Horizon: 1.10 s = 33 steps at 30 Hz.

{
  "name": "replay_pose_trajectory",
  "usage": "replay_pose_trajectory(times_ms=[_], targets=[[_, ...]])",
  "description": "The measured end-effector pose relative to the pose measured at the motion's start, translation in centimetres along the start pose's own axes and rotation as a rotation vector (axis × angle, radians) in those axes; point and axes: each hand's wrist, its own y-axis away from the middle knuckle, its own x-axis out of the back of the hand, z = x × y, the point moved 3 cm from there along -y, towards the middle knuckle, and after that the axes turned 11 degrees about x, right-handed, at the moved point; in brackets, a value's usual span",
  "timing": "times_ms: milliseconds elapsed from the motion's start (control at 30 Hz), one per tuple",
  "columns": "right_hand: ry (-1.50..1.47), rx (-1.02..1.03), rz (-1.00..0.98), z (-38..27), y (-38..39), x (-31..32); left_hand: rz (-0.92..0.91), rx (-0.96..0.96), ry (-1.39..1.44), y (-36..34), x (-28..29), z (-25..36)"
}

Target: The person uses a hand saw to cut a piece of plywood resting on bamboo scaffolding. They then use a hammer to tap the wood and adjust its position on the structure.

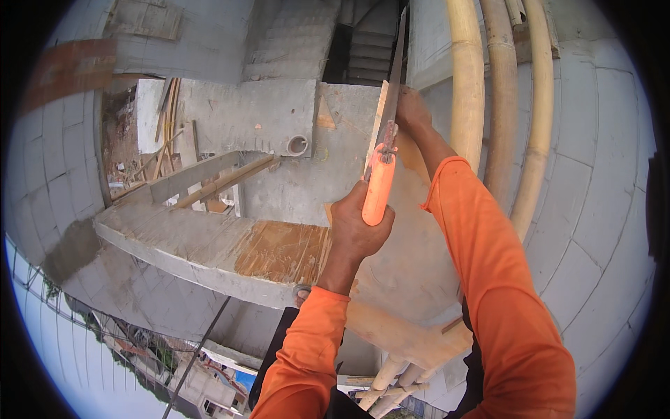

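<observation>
My left hand [359, 220] is wrapped round the orange handle [379, 188] of a handsaw. The long, narrow saw blade [397, 70] points away from me, up toward the far stairwell. Along the blade's left side shows the pale edge of a wooden board [377, 126]; more of its tan face lies to the right, below my right wrist. My right hand [413, 110] is closed at the board, close against the right side of the blade. Its fingertips are partly hidden behind the blade. Orange sleeves cover both forearms.
Several bamboo poles [466, 84] stand close on my right, by a grey block wall [586, 174]. A concrete ledge [174, 234] with a brown plywood sheet [283, 250] runs left. Concrete stairs [370, 52] lie beyond. Beneath the ledge, rooftops [209, 384] show far down.
</observation>
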Motion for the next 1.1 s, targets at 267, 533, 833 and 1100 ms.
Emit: replay_pose_trajectory(times_ms=[267, 533, 833, 1100], targets=[[0.087, -0.061, -0.003, -0.1, 0.4, -0.3, 0.045, -0.074, -0.015, 2.9, 1.2, -1.0], [0.079, -0.019, -0.004, 1.8, -1.1, 0.1, 0.022, 0.017, 0.003, 3.5, 1.2, -1.7], [0.138, 0.159, -0.031, 1.0, -1.1, -0.6, 0.082, 0.018, 0.059, -6.6, -2.0, 3.1], [0.014, -0.045, -0.095, 1.2, -0.4, -0.4, 0.043, 0.079, -0.116, 9.1, 3.5, -0.3]])
